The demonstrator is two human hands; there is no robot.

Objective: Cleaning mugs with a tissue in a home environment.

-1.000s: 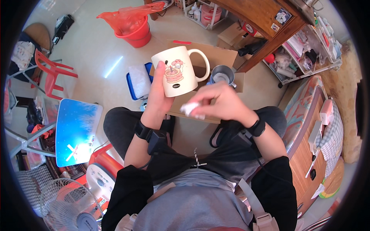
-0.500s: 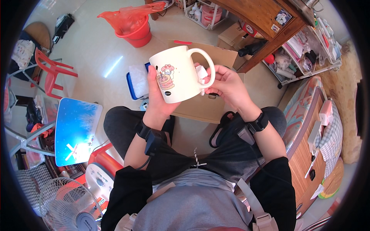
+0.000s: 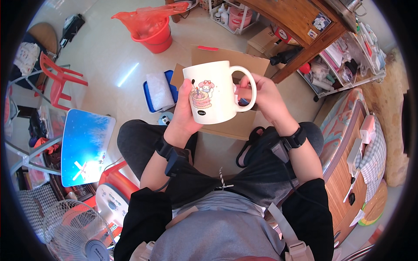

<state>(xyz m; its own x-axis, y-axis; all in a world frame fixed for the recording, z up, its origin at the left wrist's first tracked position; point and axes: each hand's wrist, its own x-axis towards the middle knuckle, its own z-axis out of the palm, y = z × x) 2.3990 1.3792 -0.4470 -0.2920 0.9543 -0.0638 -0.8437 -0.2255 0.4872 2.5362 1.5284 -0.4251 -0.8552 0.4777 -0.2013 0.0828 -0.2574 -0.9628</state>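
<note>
A large cream mug (image 3: pixel 217 102) with a cartoon figure and a pink cake printed on it is held up in front of me, slightly tilted. My left hand (image 3: pixel 185 111) grips its left side, thumb on the wall and the other fingers hidden behind. Beside the handle (image 3: pixel 252 91), my right hand (image 3: pixel 267 98) is closed, with its fingertips partly hidden behind the mug. A bit of what looks like white crumpled tissue (image 3: pixel 237 90) shows there, mostly covered. An opened cardboard box (image 3: pixel 226 129) lies on the floor beneath the mug.
A blue tray (image 3: pixel 150 103) with a white wrapped bundle (image 3: pixel 160 91) sits left of the box. Further back stands a red bucket (image 3: pixel 159 41) with a red bag. A blue folding table (image 3: pixel 87 143), red chair (image 3: pixel 61 80) and fan (image 3: pixel 82 230) are at left; a wooden cabinet (image 3: pixel 337 191) at right.
The mug has moved right and slightly down with my left hand, now sitting more upright. My right hand has shifted right, and the white tissue is more hidden behind the mug.
</note>
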